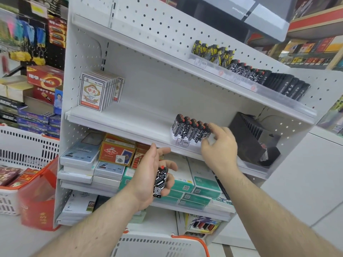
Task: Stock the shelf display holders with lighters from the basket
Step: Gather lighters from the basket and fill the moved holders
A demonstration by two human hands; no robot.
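My left hand [148,175] holds a black-and-white patterned lighter [160,182] with a red top, below the middle shelf's front edge. My right hand [219,143] reaches to the right end of a row of matching lighters [189,129] standing in a clear display holder [182,141] on the middle shelf; its fingertips touch the last lighter there. The white basket [159,245] with an orange handle sits at the bottom of the view, its contents hidden.
The top shelf [241,84] carries rows of yellow, patterned and black lighters. A black slotted holder [250,134] stands right of my right hand. Card packs [96,91] stand at the middle shelf's left. Boxes fill the lower shelves. Another white basket [24,145] is at the left.
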